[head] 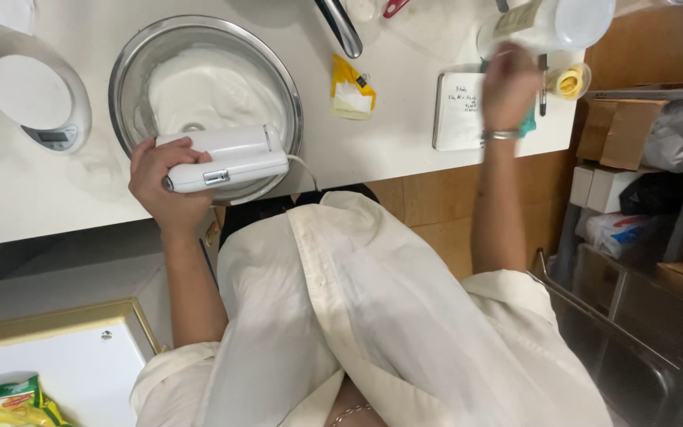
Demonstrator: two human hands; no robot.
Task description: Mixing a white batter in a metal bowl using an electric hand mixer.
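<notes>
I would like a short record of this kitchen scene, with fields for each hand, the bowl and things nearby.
Left hand: left hand grips white electric hand mixer above the bowl
Right hand: right hand reaches to clear plastic jug, blurred
Bowl: round steel bowl holding white whipped mixture
Nearby: white digital kitchen scale; white notepad; yellow packet
Surface: white counter

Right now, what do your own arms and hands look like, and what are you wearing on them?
Both forearms are bare. Loose cream short sleeves end near the elbows. The right hand has a thin silver bangle at the wrist. The left hand shows no jewellery or glove.
</notes>
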